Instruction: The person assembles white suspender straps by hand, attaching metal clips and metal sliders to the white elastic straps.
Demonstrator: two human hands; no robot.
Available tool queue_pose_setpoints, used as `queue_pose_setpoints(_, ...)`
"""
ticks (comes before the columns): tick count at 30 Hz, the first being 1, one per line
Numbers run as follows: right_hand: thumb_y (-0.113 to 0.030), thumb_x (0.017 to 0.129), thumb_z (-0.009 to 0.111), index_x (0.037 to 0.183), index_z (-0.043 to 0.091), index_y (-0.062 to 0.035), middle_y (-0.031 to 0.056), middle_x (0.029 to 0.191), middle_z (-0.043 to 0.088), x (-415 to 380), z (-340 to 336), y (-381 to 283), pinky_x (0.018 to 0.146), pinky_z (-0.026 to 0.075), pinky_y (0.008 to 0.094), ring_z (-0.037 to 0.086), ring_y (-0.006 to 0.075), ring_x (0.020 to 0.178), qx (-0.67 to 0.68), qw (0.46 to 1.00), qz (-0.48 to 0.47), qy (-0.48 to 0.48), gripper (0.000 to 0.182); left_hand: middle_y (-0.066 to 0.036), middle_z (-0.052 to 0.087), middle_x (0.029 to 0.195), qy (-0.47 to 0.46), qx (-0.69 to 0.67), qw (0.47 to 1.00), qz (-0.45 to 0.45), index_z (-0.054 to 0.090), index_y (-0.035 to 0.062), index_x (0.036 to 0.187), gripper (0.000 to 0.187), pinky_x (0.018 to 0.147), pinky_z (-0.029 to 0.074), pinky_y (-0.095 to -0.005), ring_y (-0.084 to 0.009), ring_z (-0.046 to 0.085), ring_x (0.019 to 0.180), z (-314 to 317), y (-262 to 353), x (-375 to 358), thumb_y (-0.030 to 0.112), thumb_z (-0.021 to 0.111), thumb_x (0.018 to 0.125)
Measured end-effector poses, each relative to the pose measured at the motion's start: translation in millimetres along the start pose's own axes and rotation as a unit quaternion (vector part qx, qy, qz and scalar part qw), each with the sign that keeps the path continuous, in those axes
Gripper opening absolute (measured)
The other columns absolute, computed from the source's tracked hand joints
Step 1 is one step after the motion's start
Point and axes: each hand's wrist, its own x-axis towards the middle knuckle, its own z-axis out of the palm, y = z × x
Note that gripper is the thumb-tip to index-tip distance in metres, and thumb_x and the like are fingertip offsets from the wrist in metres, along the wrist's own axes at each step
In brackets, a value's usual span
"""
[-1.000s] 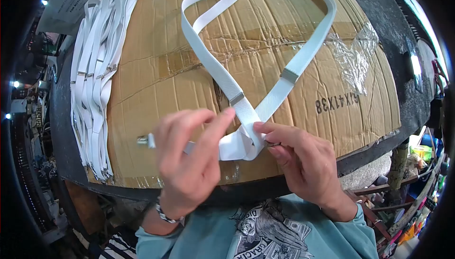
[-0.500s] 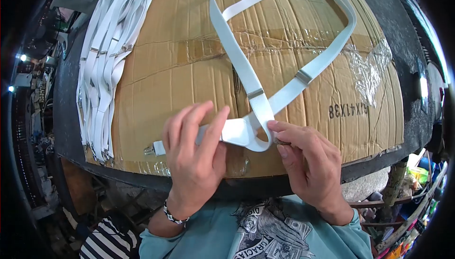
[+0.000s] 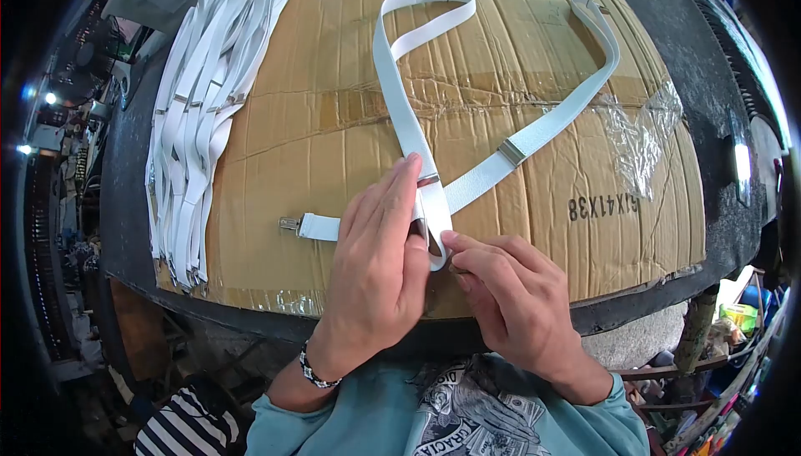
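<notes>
White elastic suspenders (image 3: 486, 174) lie on the cardboard, with a long strap looping away at the top and another curving to the upper right. Metal slides sit on both straps, and a metal clip (image 3: 290, 224) ends the short piece on the left. My left hand (image 3: 371, 264) rests over the crossing of the straps, its fingers stretched out and side by side, covering part of the join. Between thumb and forefinger, my right hand (image 3: 513, 293) pinches the near strap end by its loop; a small dark metal bit shows at the fingertips, mostly hidden.
A bundle of white suspenders (image 3: 196, 122) lies along the left side of the flattened cardboard (image 3: 317, 139). Clear tape (image 3: 638, 139) is crumpled at the right. The dark table edge (image 3: 275, 322) runs in front of me.
My left hand has moved right onto the strap crossing, its fingers now close together. My right hand has shifted slightly left with the strap end, and the near loop has narrowed.
</notes>
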Motion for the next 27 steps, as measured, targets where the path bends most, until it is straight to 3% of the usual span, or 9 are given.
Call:
queue_pose_setpoints(4, 0.002, 0.079, 0.073, 0.114, 0.060, -0.0006, 0.0111, 0.123, 0.070, 1, -2, 0, 0.072, 0.055, 0.0383, 0.066, 0.0269, 0.089, 0.001, 1.000, -0.003, -0.012, 0.037, -0.031, 0.055, 0.135, 0.039, 0.113, 0.992, 0.037, 0.048, -0.0099, 0.143, 0.057, 0.100, 0.046, -0.0488, -0.0472, 0.055, 0.121, 0, 4, 1, 0.010, 0.062, 0.092)
queue_pose_setpoints(8, 0.002, 0.078, 0.072, 0.112, 0.060, -0.0008, 0.0117, 0.124, 0.071, 0, -1, 0, 0.074, 0.055, 0.0380, 0.067, 0.0279, 0.092, 0.008, 1.000, 0.004, -0.012, 0.036, -0.023, 0.054, 0.106, 0.086, 0.145, 0.984, -0.050, 0.053, -0.0115, 0.134, 0.059, 0.082, 0.047, -0.0484, -0.0382, 0.054, 0.095, 8, 7, -2, 0.020, 0.075, 0.089)
queue_pose_setpoints(11, 0.003, 0.079, 0.072, 0.112, 0.060, -0.0007, 0.0121, 0.124, 0.071, 0, -2, 0, 0.075, 0.056, 0.0380, 0.067, 0.0280, 0.093, 0.004, 1.000, 0.004, -0.017, 0.035, -0.019, 0.056, 0.101, 0.060, 0.143, 0.985, -0.079, 0.055, -0.0100, 0.134, 0.054, 0.083, 0.047, -0.0482, -0.0366, 0.055, 0.093, 5, 7, -4, 0.017, 0.072, 0.091)
queue_pose_setpoints(14, 0.004, 0.080, 0.072, 0.111, 0.061, -0.0005, 0.0126, 0.124, 0.071, 0, -1, 0, 0.074, 0.055, 0.0384, 0.068, 0.0280, 0.092, -0.002, 1.000, 0.000, -0.015, 0.033, -0.017, 0.061, 0.099, 0.042, 0.128, 0.987, -0.083, 0.057, -0.0088, 0.133, 0.047, 0.087, 0.046, -0.0480, -0.0352, 0.058, 0.092, 3, 10, -3, 0.010, 0.069, 0.092)
queue_pose_setpoints(17, 0.004, 0.082, 0.071, 0.110, 0.061, -0.0002, 0.0156, 0.123, 0.071, 0, -3, -3, 0.073, 0.055, 0.0382, 0.068, 0.0286, 0.090, 0.016, 1.000, 0.006, -0.003, 0.031, -0.015, 0.066, 0.102, 0.070, 0.076, 0.994, 0.018, 0.060, -0.0078, 0.131, 0.042, 0.091, 0.045, -0.0477, -0.0338, 0.061, 0.093, 6, 4, -2, 0.006, 0.068, 0.092)
queue_pose_setpoints(18, 0.005, 0.082, 0.071, 0.110, 0.062, -0.0002, 0.0161, 0.120, 0.071, 0, -5, -3, 0.073, 0.055, 0.0379, 0.068, 0.0292, 0.088, 0.031, 0.999, 0.009, 0.013, 0.030, -0.017, 0.071, 0.108, 0.085, 0.067, 0.994, 0.030, 0.066, -0.0073, 0.125, 0.032, 0.089, 0.049, -0.0446, -0.0337, 0.065, 0.095, 4, 4, 1, 0.006, 0.067, 0.096)
queue_pose_setpoints(21, 0.006, 0.082, 0.072, 0.109, 0.065, -0.0001, 0.0166, 0.109, 0.072, 2, -11, -3, 0.072, 0.055, 0.0370, 0.069, 0.0304, 0.083, 0.059, 0.996, 0.021, 0.056, 0.028, -0.017, 0.071, 0.111, 0.075, 0.019, 0.995, 0.068, 0.068, -0.0060, 0.122, 0.030, 0.087, 0.051, -0.0432, -0.0334, 0.066, 0.094, 5, -7, 2, 0.011, 0.068, 0.098)
queue_pose_setpoints(24, 0.007, 0.081, 0.074, 0.106, 0.068, 0.0001, 0.0151, 0.098, 0.071, 10, -26, -1, 0.070, 0.055, 0.0351, 0.069, 0.0295, 0.079, 0.049, 0.995, 0.038, 0.073, 0.026, -0.016, 0.069, 0.111, 0.066, -0.029, 0.996, 0.061, 0.069, -0.0042, 0.121, 0.029, 0.081, 0.052, -0.0394, -0.0313, 0.066, 0.089, 7, -10, 1, 0.012, 0.069, 0.098)
queue_pose_setpoints(27, 0.007, 0.080, 0.076, 0.103, 0.071, -0.0005, 0.0134, 0.093, 0.070, 17, -44, 8, 0.066, 0.054, 0.0319, 0.068, 0.0257, 0.077, 0.039, 0.995, 0.057, 0.066, 0.026, -0.015, 0.066, 0.110, 0.079, -0.062, 0.995, -0.012, 0.069, -0.0031, 0.121, 0.028, 0.079, 0.052, -0.0355, -0.0294, 0.065, 0.087, 9, -5, -5, 0.012, 0.069, 0.097)
